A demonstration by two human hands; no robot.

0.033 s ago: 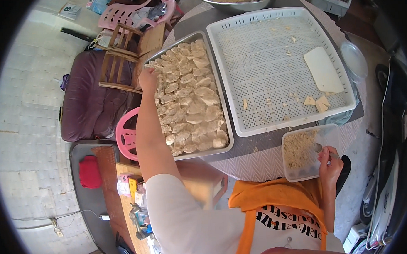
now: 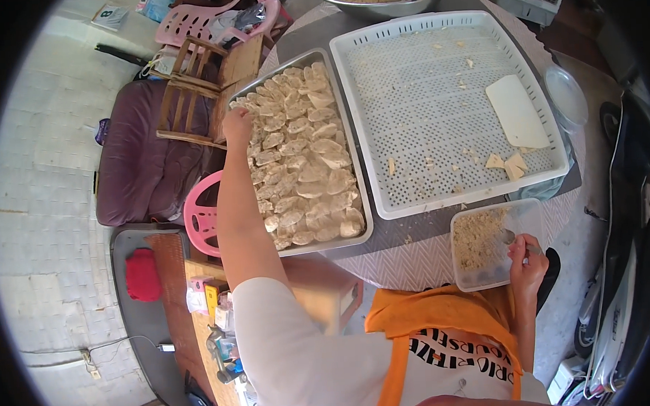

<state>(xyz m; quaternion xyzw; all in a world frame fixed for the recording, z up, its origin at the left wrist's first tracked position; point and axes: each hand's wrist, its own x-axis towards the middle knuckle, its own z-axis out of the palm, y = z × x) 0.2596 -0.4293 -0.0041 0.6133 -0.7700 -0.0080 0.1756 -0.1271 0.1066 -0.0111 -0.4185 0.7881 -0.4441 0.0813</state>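
A metal tray (image 2: 366, 208) is filled with rows of pale folded dumplings (image 2: 310, 171). At its far-left edge my left hand (image 2: 237, 125) is closed, fingertips down among the end dumplings; whatever they pinch is hidden. My right hand (image 2: 528, 261) is wrapped round the handle of a metal spoon (image 2: 508, 235). The spoon's bowl dips into a clear plastic container (image 2: 488, 276) at the table's near edge. Crumbly beige filling (image 2: 475, 238) lies in the container, mostly toward its left side.
Right of the tray stands a large white perforated basket (image 2: 371, 179) holding a white flat scraper (image 2: 516, 111) and dough scraps (image 2: 514, 166). Behind it sits a metal bowl (image 2: 385, 10) of beige mixture. A clear lid (image 2: 565, 94) lies at right. Wooden chairs (image 2: 190, 100) crowd the left.
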